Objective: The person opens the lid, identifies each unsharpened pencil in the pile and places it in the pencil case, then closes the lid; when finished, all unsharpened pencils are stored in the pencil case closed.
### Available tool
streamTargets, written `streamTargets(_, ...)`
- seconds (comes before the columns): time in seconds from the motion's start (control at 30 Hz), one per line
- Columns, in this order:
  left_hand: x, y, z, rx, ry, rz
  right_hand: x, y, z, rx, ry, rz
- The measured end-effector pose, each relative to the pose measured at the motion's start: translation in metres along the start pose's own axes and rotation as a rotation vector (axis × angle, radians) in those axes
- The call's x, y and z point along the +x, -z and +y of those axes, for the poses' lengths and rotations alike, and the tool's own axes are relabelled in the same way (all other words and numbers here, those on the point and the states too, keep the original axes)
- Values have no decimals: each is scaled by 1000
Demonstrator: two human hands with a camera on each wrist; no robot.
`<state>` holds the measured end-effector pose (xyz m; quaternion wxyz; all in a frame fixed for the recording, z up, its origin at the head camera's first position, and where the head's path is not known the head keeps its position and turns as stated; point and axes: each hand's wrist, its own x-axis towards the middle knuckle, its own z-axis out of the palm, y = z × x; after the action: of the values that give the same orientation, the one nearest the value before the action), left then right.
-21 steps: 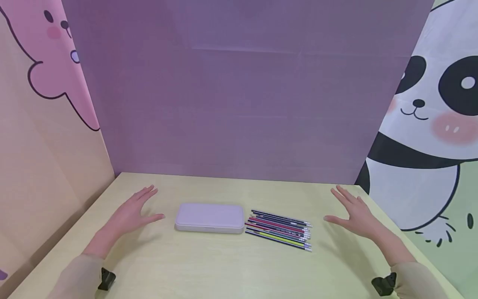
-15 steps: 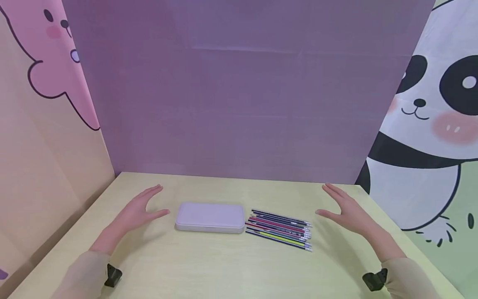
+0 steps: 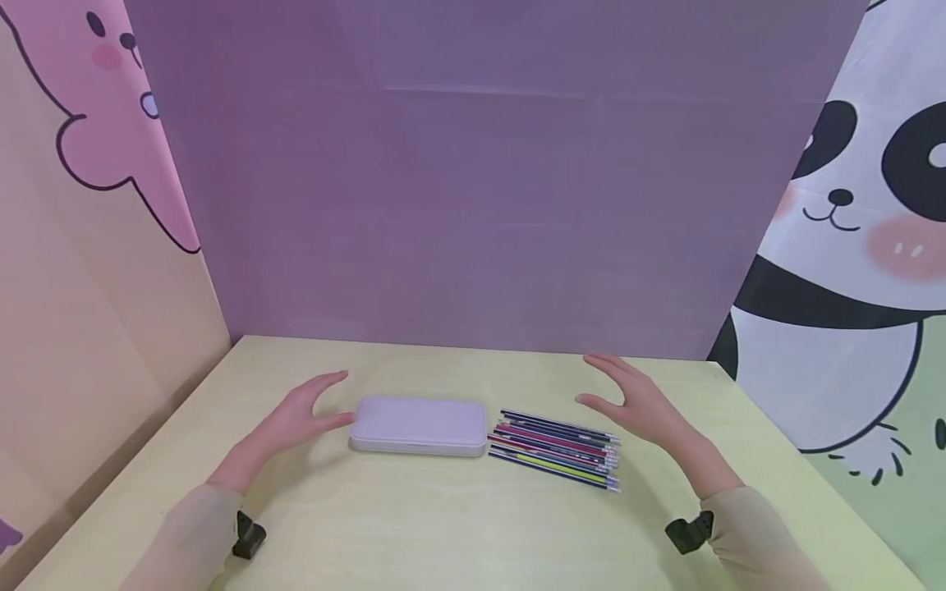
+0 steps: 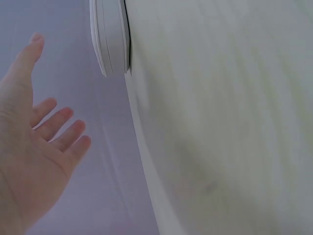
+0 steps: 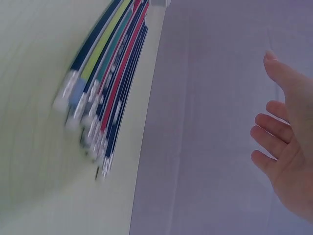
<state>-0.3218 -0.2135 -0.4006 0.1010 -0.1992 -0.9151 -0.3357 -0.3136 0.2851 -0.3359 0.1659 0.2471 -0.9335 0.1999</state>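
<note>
A closed pale lilac pencil case [image 3: 418,425] lies flat in the middle of the table. Right beside its right end is a row of several pencils [image 3: 554,450], dark blue, red and yellow-green, white ends toward the right. My left hand [image 3: 296,420] hovers at the case's left end, thumb tip overlapping its edge in the head view; it holds nothing. Above the pencils' right ends is my right hand [image 3: 639,404], fingers spread from the thumb, also holding nothing. The left wrist view has the case's end [image 4: 111,39] beyond the thumb. Pencils [image 5: 110,83] show left of the hand in the right wrist view.
The light wooden table [image 3: 443,525] meets a purple backdrop [image 3: 473,205] at its far edge. A panda picture [image 3: 850,246] covers the right wall, and a pink cartoon figure [image 3: 111,139] is on the left. Each sleeve carries a black wrist camera [image 3: 249,535].
Both hands have moved inward, the left toward the pencil case and the right over toward the pencils. The case and pencils stay where they were on the table.
</note>
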Motion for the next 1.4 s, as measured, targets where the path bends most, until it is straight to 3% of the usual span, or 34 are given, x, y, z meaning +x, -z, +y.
streamTargets(0.33, 5, -10, 2, -59, 54, -127, 19, -27, -28, 63, 68, -37)
streamTargets(0.73, 8, -21, 1, -60, 77, -172, 35, -62, -61, 104, 103, -83)
streamTargets(0.87, 10, -20, 2, -71, 58, -170, 43, -70, -73, 118, 116, -101)
streamTargets(1.1, 13, -21, 2, -110, 62, -201, 52, -85, -93, 154, 195, -137)
streamTargets(1.4, 15, -26, 2, -143, 92, -232, 59, -107, -108, 182, 252, -247)
